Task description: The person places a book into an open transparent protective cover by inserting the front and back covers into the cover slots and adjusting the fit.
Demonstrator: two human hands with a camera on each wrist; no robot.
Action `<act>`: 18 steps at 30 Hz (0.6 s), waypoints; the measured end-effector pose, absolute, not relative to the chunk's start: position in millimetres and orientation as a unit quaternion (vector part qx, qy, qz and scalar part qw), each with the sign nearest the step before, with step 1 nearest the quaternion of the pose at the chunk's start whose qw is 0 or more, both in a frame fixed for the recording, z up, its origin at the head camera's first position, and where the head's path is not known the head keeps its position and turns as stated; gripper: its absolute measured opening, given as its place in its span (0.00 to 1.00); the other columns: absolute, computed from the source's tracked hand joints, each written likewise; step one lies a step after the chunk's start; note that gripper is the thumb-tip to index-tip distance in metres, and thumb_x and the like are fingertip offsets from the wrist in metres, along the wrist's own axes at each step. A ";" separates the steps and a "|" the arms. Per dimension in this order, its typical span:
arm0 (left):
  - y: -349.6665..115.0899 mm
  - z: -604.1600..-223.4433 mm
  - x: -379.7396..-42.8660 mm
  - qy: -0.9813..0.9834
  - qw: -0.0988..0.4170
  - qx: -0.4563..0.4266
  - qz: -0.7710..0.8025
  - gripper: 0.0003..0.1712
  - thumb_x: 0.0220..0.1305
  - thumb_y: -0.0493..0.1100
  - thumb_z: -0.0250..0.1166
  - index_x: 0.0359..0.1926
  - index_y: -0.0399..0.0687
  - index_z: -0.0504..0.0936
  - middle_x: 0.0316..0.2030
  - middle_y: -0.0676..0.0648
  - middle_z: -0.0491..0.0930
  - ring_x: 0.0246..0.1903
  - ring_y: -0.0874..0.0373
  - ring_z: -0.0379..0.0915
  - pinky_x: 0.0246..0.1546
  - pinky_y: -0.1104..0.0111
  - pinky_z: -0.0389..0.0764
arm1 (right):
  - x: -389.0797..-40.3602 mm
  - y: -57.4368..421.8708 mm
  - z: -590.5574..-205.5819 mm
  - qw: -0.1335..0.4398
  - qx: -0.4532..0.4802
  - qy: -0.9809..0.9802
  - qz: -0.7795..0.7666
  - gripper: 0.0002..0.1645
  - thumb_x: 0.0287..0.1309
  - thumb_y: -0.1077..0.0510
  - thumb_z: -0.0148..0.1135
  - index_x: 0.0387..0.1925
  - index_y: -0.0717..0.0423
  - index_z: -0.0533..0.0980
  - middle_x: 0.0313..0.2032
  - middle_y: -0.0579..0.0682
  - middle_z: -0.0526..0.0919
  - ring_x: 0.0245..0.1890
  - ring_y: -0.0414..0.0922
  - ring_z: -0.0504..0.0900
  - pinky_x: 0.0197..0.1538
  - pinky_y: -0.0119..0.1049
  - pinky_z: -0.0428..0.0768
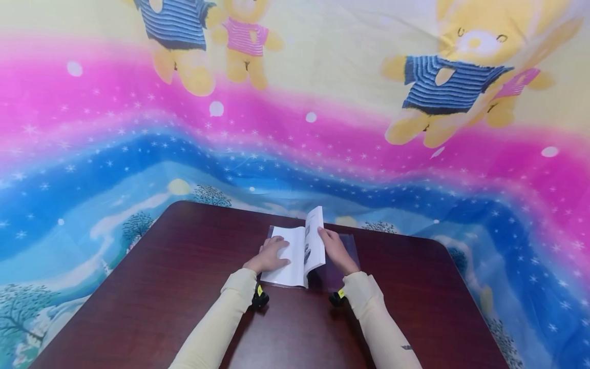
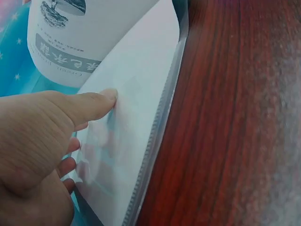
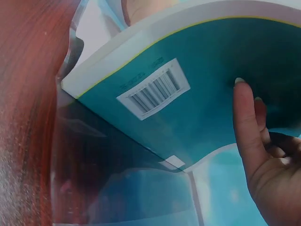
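Note:
A paperback book (image 1: 315, 241) stands partly raised on the table, its front cover (image 1: 292, 271) spread flat to the left with the white inside up. Clear plastic book cover (image 3: 80, 165) wraps that side and lies spread under the book to the right. My left hand (image 1: 272, 254) rests on the white inside, thumb (image 2: 101, 104) pressing it. With my right hand (image 1: 338, 251) I grip the book's outer edge, thumb on the page side and fingers behind. The teal back cover (image 3: 197, 80) carries a barcode (image 3: 155, 89). The plastic's far corners are partly hidden.
The dark reddish-brown table (image 1: 175, 287) extends around the book, its far edge just behind it. A printed cloth (image 1: 322, 154) with bears and snowflakes hangs behind and down both sides.

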State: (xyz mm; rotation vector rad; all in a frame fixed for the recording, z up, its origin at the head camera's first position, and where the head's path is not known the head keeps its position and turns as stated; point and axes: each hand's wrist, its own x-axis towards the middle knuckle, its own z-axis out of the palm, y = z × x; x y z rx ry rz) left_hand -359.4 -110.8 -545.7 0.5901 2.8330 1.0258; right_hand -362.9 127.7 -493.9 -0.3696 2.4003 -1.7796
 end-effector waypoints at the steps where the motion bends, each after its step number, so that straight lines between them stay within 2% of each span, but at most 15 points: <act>1: -111.9 -546.3 -359.8 0.920 0.033 0.190 0.342 0.31 0.66 0.43 0.68 0.67 0.37 0.75 0.71 0.33 0.64 0.70 0.35 0.55 0.68 0.38 0.59 | -362.8 126.3 -494.9 0.065 -0.122 0.795 -0.590 0.38 0.80 0.39 0.39 0.67 0.67 0.70 0.50 0.64 0.84 0.41 0.47 0.87 0.43 0.39 0.84; 7: -119.0 -546.9 -364.4 0.894 0.023 0.146 0.422 0.20 0.77 0.41 0.56 0.62 0.36 0.79 0.66 0.34 0.71 0.69 0.34 0.61 0.69 0.40 0.62 | -362.6 116.7 -497.7 0.067 -0.110 0.790 -0.599 0.34 0.80 0.41 0.42 0.65 0.65 0.73 0.48 0.63 0.84 0.40 0.49 0.86 0.42 0.39 0.83; 12: -125.8 -543.7 -365.4 0.852 0.025 0.073 0.518 0.25 0.82 0.48 0.47 0.66 0.36 0.76 0.65 0.35 0.74 0.68 0.38 0.66 0.69 0.45 0.67 | -360.8 111.4 -500.9 0.078 -0.102 0.798 -0.589 0.32 0.80 0.42 0.43 0.66 0.62 0.72 0.48 0.60 0.84 0.40 0.48 0.86 0.43 0.41 0.84; 18: -128.0 -538.9 -361.1 0.817 0.014 0.052 0.574 0.29 0.83 0.51 0.44 0.71 0.38 0.71 0.70 0.35 0.70 0.72 0.38 0.61 0.72 0.45 0.63 | -357.7 106.7 -504.4 0.080 -0.107 0.803 -0.580 0.32 0.80 0.43 0.43 0.68 0.61 0.70 0.49 0.61 0.83 0.43 0.50 0.86 0.48 0.46 0.84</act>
